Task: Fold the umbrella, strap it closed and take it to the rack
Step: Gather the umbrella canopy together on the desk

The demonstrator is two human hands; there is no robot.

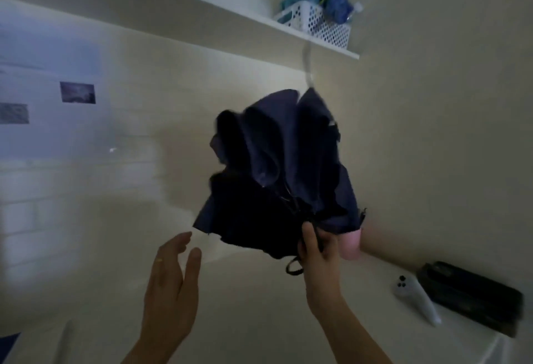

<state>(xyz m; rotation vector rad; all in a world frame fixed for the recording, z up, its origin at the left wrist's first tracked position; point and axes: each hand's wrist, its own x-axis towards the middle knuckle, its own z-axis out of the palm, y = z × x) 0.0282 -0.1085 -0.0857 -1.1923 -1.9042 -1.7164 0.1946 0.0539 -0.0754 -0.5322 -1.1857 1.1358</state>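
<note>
far left, papers with small dark photos point(77, 92) hang on the pale wall, blurred. moving in, the left hand point(170, 282) is up in the air, palm toward the middle, fingers point(180, 241) spread wide and holding nothing, just clear of the cloth's lower edge. now the navy umbrella point(277, 173): collapsed but loose, canopy bunched in floppy folds, not strapped, held up in front of the wall with its pale shaft point(308, 69) poking up toward the white shelf point(202, 7). the right hand point(320, 251) grips it from below, fingers wrapped tight around the handle end, a black loop point(292, 267) dangling under the fist. up on the shelf, a white perforated basket point(323, 24) with blue things in it. behind the fist, something pink point(350, 244), too blurred to name. far right on the white surface point(375, 291), a white remote point(415, 300) lies beside a black case point(473, 297).
</note>
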